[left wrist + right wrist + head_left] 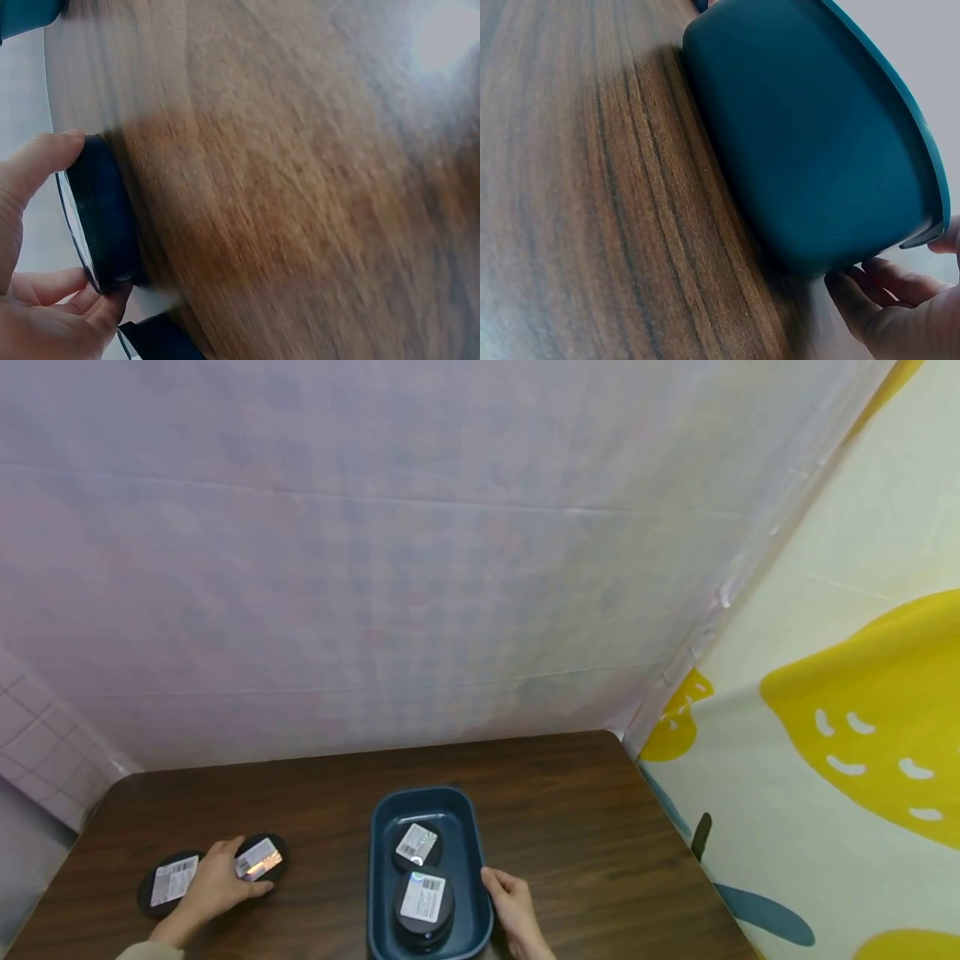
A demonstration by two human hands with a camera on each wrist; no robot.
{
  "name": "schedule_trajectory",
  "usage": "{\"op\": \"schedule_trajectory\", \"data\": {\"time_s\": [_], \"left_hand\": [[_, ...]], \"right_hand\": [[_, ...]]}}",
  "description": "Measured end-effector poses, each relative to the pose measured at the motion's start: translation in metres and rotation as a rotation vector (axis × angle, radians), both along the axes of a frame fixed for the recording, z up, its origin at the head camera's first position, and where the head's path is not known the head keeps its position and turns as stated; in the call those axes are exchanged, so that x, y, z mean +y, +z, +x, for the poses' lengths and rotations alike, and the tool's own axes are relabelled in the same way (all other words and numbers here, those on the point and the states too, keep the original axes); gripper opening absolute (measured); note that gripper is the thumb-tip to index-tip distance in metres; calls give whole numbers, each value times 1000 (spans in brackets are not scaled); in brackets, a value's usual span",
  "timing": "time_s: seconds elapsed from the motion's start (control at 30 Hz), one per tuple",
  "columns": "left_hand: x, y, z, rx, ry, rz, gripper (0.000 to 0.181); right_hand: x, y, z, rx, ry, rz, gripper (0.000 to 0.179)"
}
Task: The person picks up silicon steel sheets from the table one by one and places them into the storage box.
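Observation:
On the left of the table, my left hand [212,887] grips a flat round black container [267,852] between thumb and fingers. A white barcode label covers the container's top. In the left wrist view the thumb and fingers pinch the side of this container [105,214] close over the wood. Another labelled round container [171,887] lies just left of the hand. My right hand [513,912] holds the right rim of a deep blue tray [374,868], with fingers under its edge in the right wrist view. Inside sit labelled round containers, a farther one [417,842] and a nearer stack [423,902].
The dark wooden table [592,827] meets a pale curtain [390,610] at its back edge. A lemon-print cloth [825,827] hangs along the right side. White tile-patterned covering [45,743] stands at the far left.

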State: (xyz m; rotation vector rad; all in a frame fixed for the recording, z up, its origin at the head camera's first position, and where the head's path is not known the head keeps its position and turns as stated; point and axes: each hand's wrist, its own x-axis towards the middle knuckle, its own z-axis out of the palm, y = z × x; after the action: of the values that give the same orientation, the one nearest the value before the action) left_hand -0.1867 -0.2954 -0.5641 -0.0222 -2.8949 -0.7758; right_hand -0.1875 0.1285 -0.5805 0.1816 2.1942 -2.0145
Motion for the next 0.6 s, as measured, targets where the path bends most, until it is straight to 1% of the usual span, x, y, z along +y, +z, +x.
{"op": "schedule_trajectory", "data": {"time_s": [0.17,0.37,0.5,0.6], "left_hand": [[4,0,-1,42,15,24,93],[9,5,-2,75,47,64,91],[13,12,-4,102,57,77,89],[17,21,-5,127,53,84,88]], "right_hand": [[0,2,0,-13,-3,9,47],[0,2,1,0,-3,4,43],[-1,6,2,1,-4,-2,39],[-1,8,2,-4,-5,0,38]]}}
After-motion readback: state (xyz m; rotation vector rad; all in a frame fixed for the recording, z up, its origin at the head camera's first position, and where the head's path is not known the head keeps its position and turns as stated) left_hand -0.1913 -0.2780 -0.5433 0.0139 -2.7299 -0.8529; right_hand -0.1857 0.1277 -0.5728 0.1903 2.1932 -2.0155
